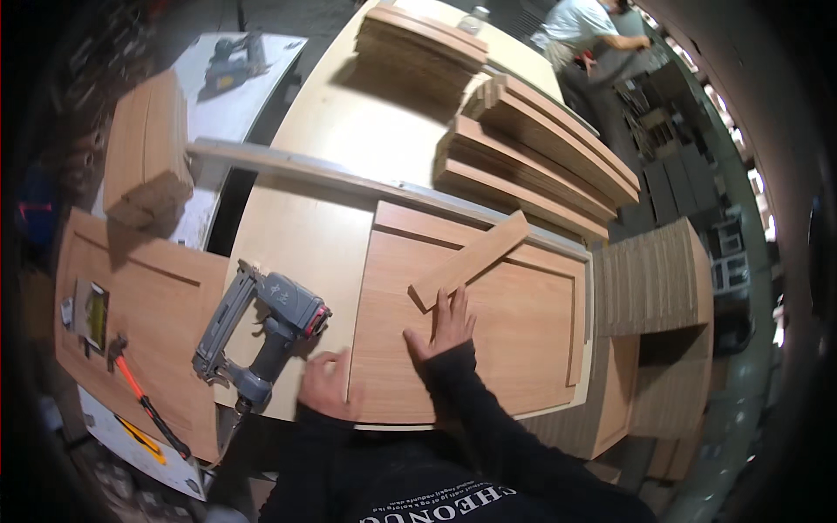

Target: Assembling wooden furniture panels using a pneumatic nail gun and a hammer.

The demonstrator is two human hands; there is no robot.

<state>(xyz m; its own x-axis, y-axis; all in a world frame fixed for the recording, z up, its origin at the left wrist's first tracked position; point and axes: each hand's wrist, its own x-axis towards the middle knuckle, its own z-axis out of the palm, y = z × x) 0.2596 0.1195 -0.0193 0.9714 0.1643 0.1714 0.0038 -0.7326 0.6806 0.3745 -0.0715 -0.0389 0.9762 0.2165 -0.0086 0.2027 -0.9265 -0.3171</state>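
Note:
A flat wooden panel [488,349] lies in front of me, with raised strips along its far and right edges. A loose wooden strip [475,260] rests slantwise across its far part. My right hand [446,329] lies over the panel with fingers spread, its fingertips at the near end of this strip. At the panel's left edge is my left hand [330,383], a little blurred, fingers loosely bent and thumb apart, with nothing visible in it. Just left of that hand, a grey nail gun [275,336] lies on its side on the table.
Stacked strips [532,161] stand beyond a long rail [349,181]. On the left are a block of boards [148,148], another panel [144,288], a hammer [144,392] and a yellow cutter [139,438]. Piled panels [649,279] stand right; a person [584,30] works farther off.

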